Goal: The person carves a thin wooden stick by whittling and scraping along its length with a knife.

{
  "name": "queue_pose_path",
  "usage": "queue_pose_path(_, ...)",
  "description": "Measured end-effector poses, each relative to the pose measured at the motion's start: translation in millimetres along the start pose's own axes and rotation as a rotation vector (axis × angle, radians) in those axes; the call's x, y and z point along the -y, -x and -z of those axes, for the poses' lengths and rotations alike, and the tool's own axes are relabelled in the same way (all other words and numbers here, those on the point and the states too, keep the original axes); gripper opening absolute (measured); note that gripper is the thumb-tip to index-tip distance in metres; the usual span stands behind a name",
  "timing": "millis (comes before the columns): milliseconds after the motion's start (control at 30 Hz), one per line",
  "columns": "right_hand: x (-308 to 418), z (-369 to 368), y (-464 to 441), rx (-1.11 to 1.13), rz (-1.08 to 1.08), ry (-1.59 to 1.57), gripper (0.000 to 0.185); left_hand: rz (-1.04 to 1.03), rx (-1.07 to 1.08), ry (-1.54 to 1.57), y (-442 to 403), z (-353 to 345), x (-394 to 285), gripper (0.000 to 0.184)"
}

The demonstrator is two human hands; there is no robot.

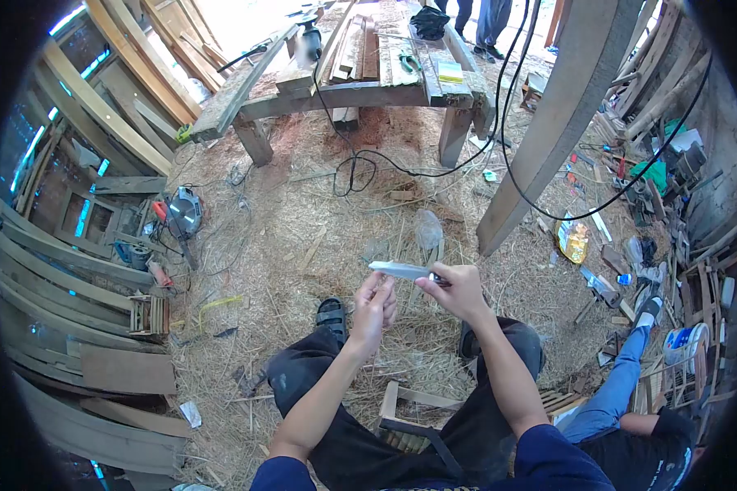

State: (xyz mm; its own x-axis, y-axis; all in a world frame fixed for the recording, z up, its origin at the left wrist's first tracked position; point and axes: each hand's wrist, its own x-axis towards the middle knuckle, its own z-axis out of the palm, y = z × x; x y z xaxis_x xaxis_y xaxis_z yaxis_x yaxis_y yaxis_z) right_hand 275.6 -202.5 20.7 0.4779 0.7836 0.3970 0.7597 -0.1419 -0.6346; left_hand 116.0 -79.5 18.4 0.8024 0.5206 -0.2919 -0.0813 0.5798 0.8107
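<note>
A slim whitish object lies roughly level between my two hands, above the shavings-covered floor. My right hand is closed round its right end, thumb and fingers pressed together. Below the left part of the object is my left hand, with its fingertips pinched close to the underside. Whether those fingertips grip the object or something small is too fine to make out. Past the object, a clear plastic bag rests on the floor.
A wooden workbench holding boards and tools stands ahead. A slanted post and black cables rise at right. A circular saw lies at left. Another person is at lower right; other people's legs show beyond the bench.
</note>
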Motion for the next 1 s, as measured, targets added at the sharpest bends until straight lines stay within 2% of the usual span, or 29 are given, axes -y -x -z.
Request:
queue_pose_path(167,9,-11,1,0.008,0.129,-0.027,0.036,0.013,0.079,-0.047,-2,-3,1,0.045)
queue_pose_path(400,6,-12,1,0.006,0.139,-0.082,0.040,0.017,0.129,-0.052,-2,-6,8,0.050)
queue_pose_path(600,1,4,0,0.053,0.257,0.043,0.040,0.096,0.194,-0.004,4,-4,9,0.047)
queue_pose_path(700,0,4,2,-0.028,0.302,0.021,0.041,0.123,0.207,-0.014,8,-5,9,0.047)
queue_pose_path(1000,0,19,5,0.045,0.267,0.095,0.039,0.204,0.209,0.015,11,-8,10,0.049)
